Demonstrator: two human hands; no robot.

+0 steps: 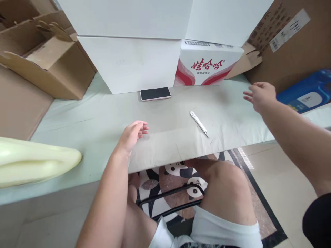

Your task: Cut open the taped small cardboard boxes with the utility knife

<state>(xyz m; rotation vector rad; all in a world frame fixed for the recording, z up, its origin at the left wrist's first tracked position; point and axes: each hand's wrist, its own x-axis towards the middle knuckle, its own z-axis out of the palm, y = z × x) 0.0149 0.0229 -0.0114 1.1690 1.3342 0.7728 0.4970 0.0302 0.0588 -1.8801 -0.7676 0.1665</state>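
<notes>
Above the front part of the table, my left hand is open and holds nothing, its fingers loosely curled. My right hand hangs at the right, fingers apart and bare of any object, close to a blue plastic jug lying along the right side. Between the hands, a slim white pen-like tool with a thin metal tip lies slantwise on the table; its exact kind is unclear. A phone with a dark screen and pale rim lies flat farther back, against the white box panel.
The pale cloth-covered table holds a white and red carton at the back. Brown cardboard boxes stand left, and a large carton stands right. A pale yellow glossy object sits front left. My knees are below the table edge.
</notes>
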